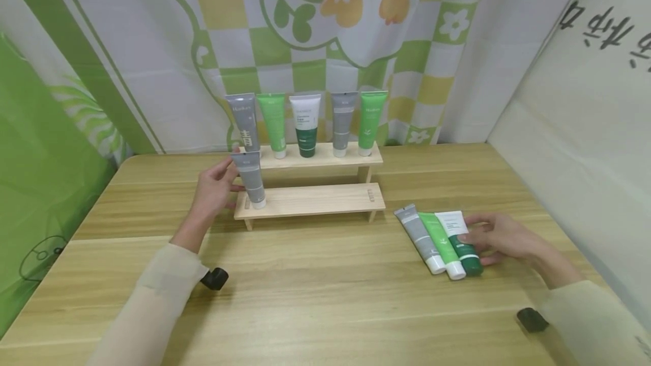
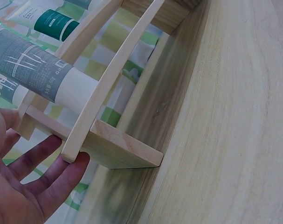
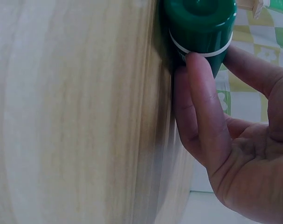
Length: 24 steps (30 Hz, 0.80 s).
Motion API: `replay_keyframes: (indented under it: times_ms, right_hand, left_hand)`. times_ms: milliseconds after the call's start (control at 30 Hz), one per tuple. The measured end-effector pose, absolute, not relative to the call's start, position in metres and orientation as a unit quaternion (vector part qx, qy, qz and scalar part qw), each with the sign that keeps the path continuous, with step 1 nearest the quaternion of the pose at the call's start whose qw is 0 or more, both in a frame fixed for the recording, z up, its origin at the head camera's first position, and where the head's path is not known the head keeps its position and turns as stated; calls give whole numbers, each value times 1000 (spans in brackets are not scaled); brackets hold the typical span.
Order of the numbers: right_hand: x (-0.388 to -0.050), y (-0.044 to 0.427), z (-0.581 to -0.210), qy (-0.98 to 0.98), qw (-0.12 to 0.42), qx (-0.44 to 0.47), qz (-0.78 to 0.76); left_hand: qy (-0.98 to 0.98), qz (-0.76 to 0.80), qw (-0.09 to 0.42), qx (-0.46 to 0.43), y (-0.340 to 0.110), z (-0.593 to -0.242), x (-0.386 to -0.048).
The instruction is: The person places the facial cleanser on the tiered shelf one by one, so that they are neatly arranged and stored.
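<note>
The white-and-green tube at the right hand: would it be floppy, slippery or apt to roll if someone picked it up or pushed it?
The tube may give when squeezed, judging by its flattened white end. Its glossy green cap might feel slippery. That broad, flat end should probably discourage rolling.

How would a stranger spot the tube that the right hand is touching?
On the wooden table, right of the two-step stand, a gray tube, a light-green tube and the white-and-green tube lie side by side. Yours is the rightmost, touched by the right hand. Unlike its neighbours' white caps, its cap is dark green.
</note>
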State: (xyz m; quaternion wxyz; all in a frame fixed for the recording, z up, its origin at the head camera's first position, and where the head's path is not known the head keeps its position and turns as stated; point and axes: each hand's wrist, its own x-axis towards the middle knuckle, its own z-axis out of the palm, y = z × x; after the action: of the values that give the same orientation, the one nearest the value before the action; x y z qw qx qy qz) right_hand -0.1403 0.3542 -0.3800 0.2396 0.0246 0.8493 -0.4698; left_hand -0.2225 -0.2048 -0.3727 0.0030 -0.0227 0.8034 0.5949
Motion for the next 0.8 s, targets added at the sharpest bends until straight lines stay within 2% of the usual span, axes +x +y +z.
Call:
replay_keyframes:
  times_ms: [800]
  right_hand:
    - [-140, 352, -382, 841, 227, 13, -491]
  left_hand:
    - [802, 597, -5, -24, -205, -377, -224]
